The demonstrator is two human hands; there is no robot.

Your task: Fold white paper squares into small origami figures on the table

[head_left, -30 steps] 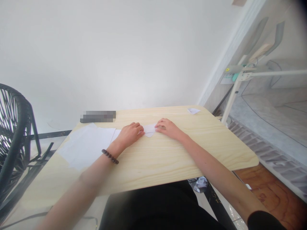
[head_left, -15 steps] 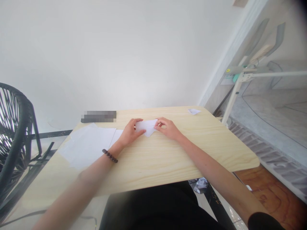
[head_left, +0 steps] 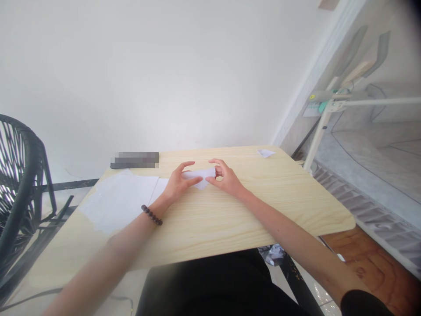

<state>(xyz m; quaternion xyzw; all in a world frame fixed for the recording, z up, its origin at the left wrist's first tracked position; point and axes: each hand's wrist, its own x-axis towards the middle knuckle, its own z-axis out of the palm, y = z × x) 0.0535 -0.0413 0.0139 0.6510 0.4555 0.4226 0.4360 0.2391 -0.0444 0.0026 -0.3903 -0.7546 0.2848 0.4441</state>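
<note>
A small folded sheet of white paper [head_left: 200, 174] with a pointed lower edge is between my hands over the middle of the table. On its left end, my left hand [head_left: 179, 181] has the thumb laid along the front, and the other fingers are behind it. My right hand [head_left: 227, 179] grips the right end, thumb in front and curled fingers at the back. Both index fingers are raised off the paper. A dark bead bracelet [head_left: 151, 215] circles my left wrist.
Loose white sheets [head_left: 118, 202] lie on the wooden table [head_left: 210, 224] at left, below a pixelated dark object [head_left: 134, 160]. A folded paper piece [head_left: 265, 153] rests at the far right. A black woven chair [head_left: 29, 145] stands left; a white metal frame [head_left: 320, 131] stands right.
Both index fingers have lifted away from the paper. My right thumb has moved left onto the paper's front, and the paper's upper part looks lower and narrower.
</note>
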